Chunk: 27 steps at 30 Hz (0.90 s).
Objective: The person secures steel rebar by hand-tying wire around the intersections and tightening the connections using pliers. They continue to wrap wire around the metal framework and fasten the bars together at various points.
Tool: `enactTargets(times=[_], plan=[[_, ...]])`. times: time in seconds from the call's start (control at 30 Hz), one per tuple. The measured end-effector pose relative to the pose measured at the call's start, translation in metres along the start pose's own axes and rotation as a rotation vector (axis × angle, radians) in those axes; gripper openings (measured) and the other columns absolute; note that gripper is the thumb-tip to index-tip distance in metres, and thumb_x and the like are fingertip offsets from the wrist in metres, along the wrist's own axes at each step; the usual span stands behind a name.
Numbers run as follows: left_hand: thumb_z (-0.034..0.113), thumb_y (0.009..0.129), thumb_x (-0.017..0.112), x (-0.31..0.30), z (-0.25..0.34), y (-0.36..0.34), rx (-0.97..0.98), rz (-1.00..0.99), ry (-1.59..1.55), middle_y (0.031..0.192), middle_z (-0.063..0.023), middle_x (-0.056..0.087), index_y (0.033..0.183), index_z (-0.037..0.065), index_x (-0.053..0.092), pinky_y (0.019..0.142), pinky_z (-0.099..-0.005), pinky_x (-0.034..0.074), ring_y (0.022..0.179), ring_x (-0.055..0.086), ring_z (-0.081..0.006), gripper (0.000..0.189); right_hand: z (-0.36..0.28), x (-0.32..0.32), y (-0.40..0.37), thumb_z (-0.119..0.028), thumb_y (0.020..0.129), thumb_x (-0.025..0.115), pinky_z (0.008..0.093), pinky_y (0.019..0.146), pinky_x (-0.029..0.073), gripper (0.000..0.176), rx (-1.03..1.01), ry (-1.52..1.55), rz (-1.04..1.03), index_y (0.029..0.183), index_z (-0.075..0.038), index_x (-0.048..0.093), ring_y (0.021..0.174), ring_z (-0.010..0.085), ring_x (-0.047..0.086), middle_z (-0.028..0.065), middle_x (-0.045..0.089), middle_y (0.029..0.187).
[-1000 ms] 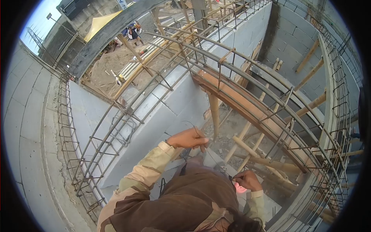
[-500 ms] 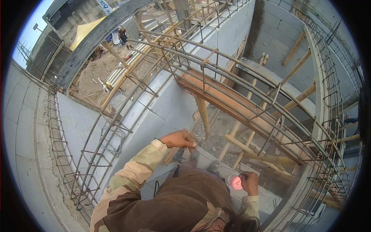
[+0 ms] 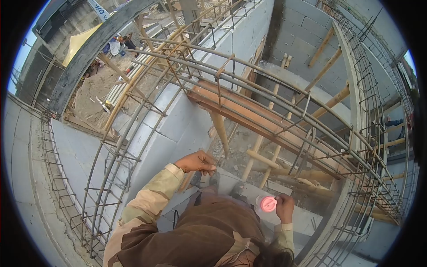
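My left hand (image 3: 198, 162) is out in front of my body with thumb and fingertips pinched together. Whatever is between them is too fine to make out. Lower and to the right, my right hand (image 3: 284, 207) grips the edge of a small pink round reel-like disc (image 3: 268, 204). The disc's flat face is turned up, with a darker mark across its middle and a pale, see-through part at its left. Both hands are apart, above the grey floor boards, and neither touches the steel rebar cage (image 3: 213, 89) in front.
An orange-brown formwork board (image 3: 249, 120) lies under the rebar, with bamboo poles (image 3: 262, 160) below. A pale block wall (image 3: 164, 133) stands at left. More rebar cages (image 3: 378, 133) run along the right. Far off, a person (image 3: 128, 42) is near a yellow canopy (image 3: 80, 44).
My view has shifted, so the surroundings slide left. The pink disc has turned more face-up and sits slightly higher. Both hands keep their grip.
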State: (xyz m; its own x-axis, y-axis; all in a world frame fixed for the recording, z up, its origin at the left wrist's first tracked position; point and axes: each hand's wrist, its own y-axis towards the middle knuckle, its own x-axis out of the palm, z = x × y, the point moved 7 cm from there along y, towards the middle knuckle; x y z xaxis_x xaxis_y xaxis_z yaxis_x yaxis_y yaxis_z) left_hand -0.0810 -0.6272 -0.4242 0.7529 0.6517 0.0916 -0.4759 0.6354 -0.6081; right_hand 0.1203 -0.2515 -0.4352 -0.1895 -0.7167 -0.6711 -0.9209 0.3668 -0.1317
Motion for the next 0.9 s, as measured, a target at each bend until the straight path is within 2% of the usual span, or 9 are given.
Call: enactTargets(times=[0.13,0.2,0.3,0.43,0.53,0.67,0.77,0.8,0.9], plan=[[0.023,0.091,0.078,-0.018,-0.038,0.015,0.036,0.084,-0.006,0.076,-0.0068,0.073,0.092,0.001,0.077,0.062,-0.0252,0.05,0.066,0.063,-0.0111,0.022,-0.03,-0.02,-0.014,-0.002,0.087,0.067,0.0296,0.055,0.044,0.011,0.351,1.004,-0.096,0.087,0.006,0.074,0.059,0.0107,0.058,0.0083,0.066,0.07],[0.023,0.09,0.079,-0.021,-0.036,0.016,0.046,0.106,0.056,0.075,-0.0067,0.072,0.09,0.0,0.077,0.064,-0.0259,0.05,0.067,0.063,-0.0116,0.022,-0.047,-0.033,-0.025,0.001,0.088,0.067,0.0295,0.058,0.047,0.01,0.278,0.934,-0.2,0.088,0.005,0.076,0.062,0.012,0.061,0.0084,0.069,0.073],[0.022,0.088,0.081,-0.027,-0.021,0.018,0.105,0.144,0.156,0.075,-0.0065,0.071,0.087,0.0,0.077,0.066,-0.0275,0.05,0.07,0.064,-0.0123,0.023,-0.062,-0.003,-0.052,-0.005,0.086,0.071,0.0317,0.07,0.053,0.01,0.253,0.466,-0.902,0.088,0.002,0.078,0.074,0.0197,0.07,0.0128,0.074,0.078],[0.022,0.087,0.081,-0.004,0.022,0.013,0.185,0.056,0.275,0.078,-0.0073,0.073,0.09,-0.001,0.078,0.072,-0.0305,0.052,0.075,0.065,-0.0146,0.023,0.002,0.031,-0.046,-0.009,0.086,0.07,0.0368,0.072,0.054,0.012,-0.06,-0.138,-0.719,0.089,0.0,0.078,0.076,0.0309,0.071,0.0191,0.073,0.08],[0.024,0.089,0.079,0.014,0.038,0.007,0.223,-0.012,0.296,0.082,-0.0086,0.074,0.094,-0.001,0.078,0.075,-0.031,0.053,0.077,0.066,-0.0155,0.025,0.028,0.004,-0.037,-0.01,0.084,0.067,0.0384,0.07,0.053,0.013,0.152,-0.391,-0.038,0.086,-0.002,0.076,0.07,0.0299,0.068,0.0203,0.071,0.079],[0.028,0.09,0.078,0.009,0.001,0.018,0.146,-0.036,0.284,0.086,-0.0081,0.077,0.094,0.0,0.079,0.078,-0.0311,0.054,0.08,0.069,-0.0158,0.029,0.007,-0.049,-0.044,-0.016,0.088,0.07,0.0308,0.055,0.042,0.019,0.467,0.472,0.217,0.086,0.002,0.075,0.058,0.0157,0.055,0.0073,0.063,0.066],[0.025,0.089,0.079,0.007,-0.01,0.035,0.387,0.091,0.65,0.083,-0.0073,0.076,0.094,-0.001,0.079,0.077,-0.0305,0.054,0.078,0.068,-0.016,0.026,-0.043,-0.058,-0.055,-0.011,0.097,0.067,0.0276,0.055,0.04,0.019,0.246,1.176,-0.083,0.097,0.006,0.075,0.061,0.0109,0.052,0.0043,0.064,0.073],[0.025,0.089,0.079,0.009,-0.012,0.041,0.396,0.061,0.663,0.083,-0.0073,0.076,0.094,-0.001,0.079,0.077,-0.0305,0.054,0.078,0.068,-0.016,0.026,-0.05,-0.068,-0.06,-0.011,0.097,0.067,0.0276,0.055,0.04,0.019,0.25,1.181,-0.049,0.097,0.006,0.075,0.061,0.0109,0.052,0.0043,0.064,0.073],[0.019,0.085,0.081,-0.003,-0.01,0.062,0.321,0.104,0.286,0.078,-0.0081,0.075,0.089,-0.003,0.078,0.069,-0.0291,0.053,0.072,0.067,-0.0169,0.023,-0.086,-0.052,-0.081,-0.022,0.09,0.075,0.0329,0.061,0.049,0.024,0.175,0.684,-0.808,0.094,0.001,0.078,0.065,0.0179,0.06,0.0134,0.075,0.087]])
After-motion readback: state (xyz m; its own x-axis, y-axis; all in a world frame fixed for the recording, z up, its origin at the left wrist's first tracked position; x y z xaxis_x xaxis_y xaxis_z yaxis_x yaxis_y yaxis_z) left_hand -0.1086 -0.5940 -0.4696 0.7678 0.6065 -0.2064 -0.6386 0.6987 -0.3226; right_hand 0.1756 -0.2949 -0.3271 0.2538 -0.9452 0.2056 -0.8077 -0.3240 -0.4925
